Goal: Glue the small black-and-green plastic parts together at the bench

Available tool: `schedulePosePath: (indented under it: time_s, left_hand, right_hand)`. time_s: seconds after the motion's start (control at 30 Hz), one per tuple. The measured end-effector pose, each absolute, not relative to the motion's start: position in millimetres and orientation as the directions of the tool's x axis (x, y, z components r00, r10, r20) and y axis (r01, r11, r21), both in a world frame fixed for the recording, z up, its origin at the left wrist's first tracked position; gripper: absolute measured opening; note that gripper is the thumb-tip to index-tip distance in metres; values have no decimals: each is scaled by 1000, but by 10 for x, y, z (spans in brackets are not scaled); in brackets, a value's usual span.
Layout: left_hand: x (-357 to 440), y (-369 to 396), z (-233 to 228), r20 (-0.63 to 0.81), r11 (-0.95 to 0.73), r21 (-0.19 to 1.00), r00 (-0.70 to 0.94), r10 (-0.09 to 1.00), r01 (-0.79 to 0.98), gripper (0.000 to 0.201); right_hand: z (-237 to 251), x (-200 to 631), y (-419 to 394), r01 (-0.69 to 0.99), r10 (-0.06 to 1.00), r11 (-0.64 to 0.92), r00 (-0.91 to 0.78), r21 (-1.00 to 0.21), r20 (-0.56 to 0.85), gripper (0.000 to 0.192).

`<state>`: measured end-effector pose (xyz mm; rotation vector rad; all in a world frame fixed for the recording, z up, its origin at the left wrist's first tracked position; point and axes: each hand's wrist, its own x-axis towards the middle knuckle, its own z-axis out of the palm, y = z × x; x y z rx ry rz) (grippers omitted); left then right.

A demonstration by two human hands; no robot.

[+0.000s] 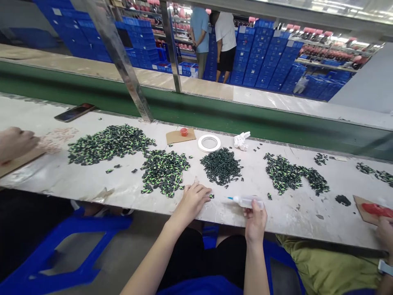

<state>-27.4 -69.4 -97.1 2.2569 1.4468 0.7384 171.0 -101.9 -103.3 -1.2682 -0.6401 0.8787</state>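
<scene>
1. Our workbench point(215, 215) bears heaps of black-and-green pieces point(164, 172).
2. Our right hand point(256, 221) clasps a translucent squeeze bottle point(244, 201).
3. At our left hand's point(193, 200) fingertips, one small piece point(211, 196) lies on the bench; whether they pinch it, we cannot tell.
4. Dispensing seems in hand; the next move likely calls for steering the blue needle tip point(230, 198) to that piece.

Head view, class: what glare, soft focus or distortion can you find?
Head view throughout: light streaks glare on the overhead panel; the far shelves look soft; the pale bottle blends somewhat into the light table; the left post leans more than the right post, suggesting wide-angle distortion.
</scene>
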Motion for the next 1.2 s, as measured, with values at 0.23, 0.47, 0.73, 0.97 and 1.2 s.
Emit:
schedulePosePath:
  time_s: [0.23,0.47,0.73,0.97,1.2]
  left_hand:
    - [-225,-674,-1082,272,-368,676,248,930,639,22]
    - [-212,-681,-1148,309,-355,707,185,933,612,10]
    - [-209,-694,-1106,307,-341,697,167,937,630,4]
    - [-202,-688,-1092,314,-343,697,162,936,630,5]
    - [-208,-688,-1110,326,-352,692,163,931,630,4]
  right_hand:
    - [-1023,1519,-917,-14,827,-12,563,-1000,-17,44]
    - [-969,1478,-896,182,841,-49,538,-982,58,46]
    - [-957,1472,-907,200,863,-91,505,-976,23,42]
    - [-937,1457,-899,218,865,-113,502,-969,12,41]
    - [-929,1469,-907,221,842,-131,540,-966,10,41]
